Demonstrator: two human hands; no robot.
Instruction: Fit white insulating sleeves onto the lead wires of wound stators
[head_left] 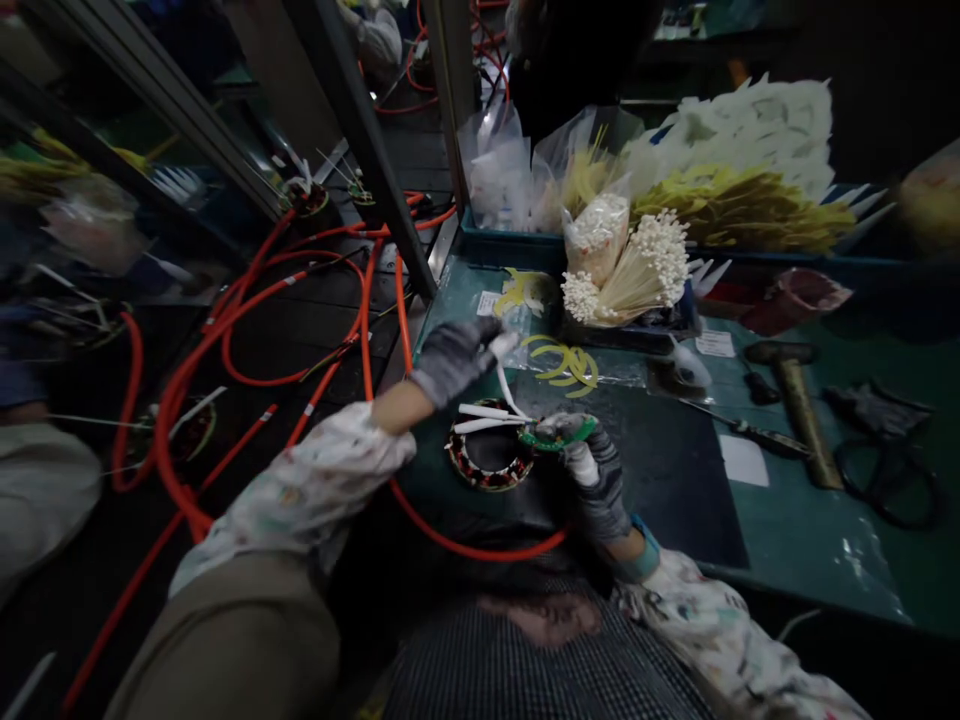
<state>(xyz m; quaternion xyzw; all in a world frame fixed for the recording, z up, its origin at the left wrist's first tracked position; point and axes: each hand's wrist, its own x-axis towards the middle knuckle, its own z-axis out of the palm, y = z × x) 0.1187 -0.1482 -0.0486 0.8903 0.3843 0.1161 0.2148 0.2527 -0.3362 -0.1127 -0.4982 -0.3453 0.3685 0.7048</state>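
Note:
A ring-shaped wound stator (489, 462) with copper coils lies on the dark mat in front of me. My left hand (454, 357), in a grey glove, is closed in a pinch on a white sleeve tube (504, 375) that runs down to the stator. My right hand (596, 470), also gloved, grips a small green piece (566, 436) at the stator's right edge. Two more white tubes (487, 416) lie across the ring's top.
A hammer (799, 400), a thin tool (739, 430) and black scissors (889, 455) lie on the green bench at right. Bundles of white-tipped sticks (637, 270), yellow strips (739, 210) and plastic bags (499, 165) fill the back. Orange hoses (247, 330) loop at left.

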